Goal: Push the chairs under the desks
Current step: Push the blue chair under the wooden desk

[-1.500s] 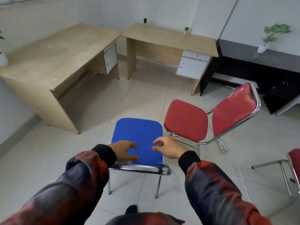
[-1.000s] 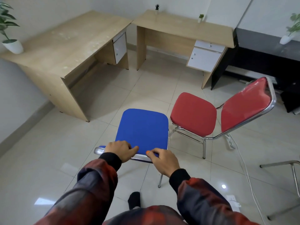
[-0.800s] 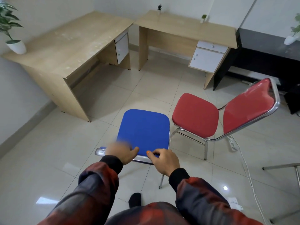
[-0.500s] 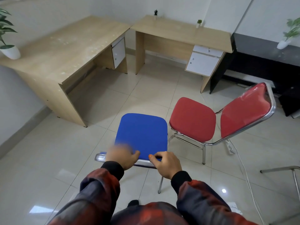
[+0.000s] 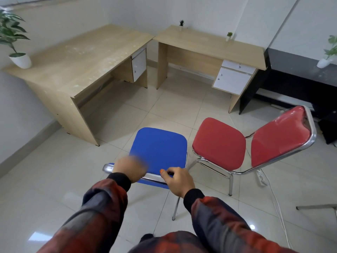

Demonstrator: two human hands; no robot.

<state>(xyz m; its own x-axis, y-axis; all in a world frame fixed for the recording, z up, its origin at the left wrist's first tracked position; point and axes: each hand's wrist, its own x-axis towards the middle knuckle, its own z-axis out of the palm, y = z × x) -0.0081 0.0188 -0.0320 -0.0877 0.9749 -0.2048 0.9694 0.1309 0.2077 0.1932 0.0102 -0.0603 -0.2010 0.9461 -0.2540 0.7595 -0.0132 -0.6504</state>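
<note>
Both hands grasp the top rail of the blue chair (image 5: 158, 145) from behind, which lets the person steer it by its backrest. The right hand (image 5: 179, 181) curls over the chrome rail, thumb and forefinger pinched at the blue padding; the left hand (image 5: 130, 168) is blurred, so whether its fingers are closed on the rail cannot be told. The chair stands on open tile, seat facing the far desks, well apart from the left desk (image 5: 73, 64) and the far desk (image 5: 209, 44). The red chair (image 5: 218, 143) stands just right of it, also not yet under a desk.
</note>
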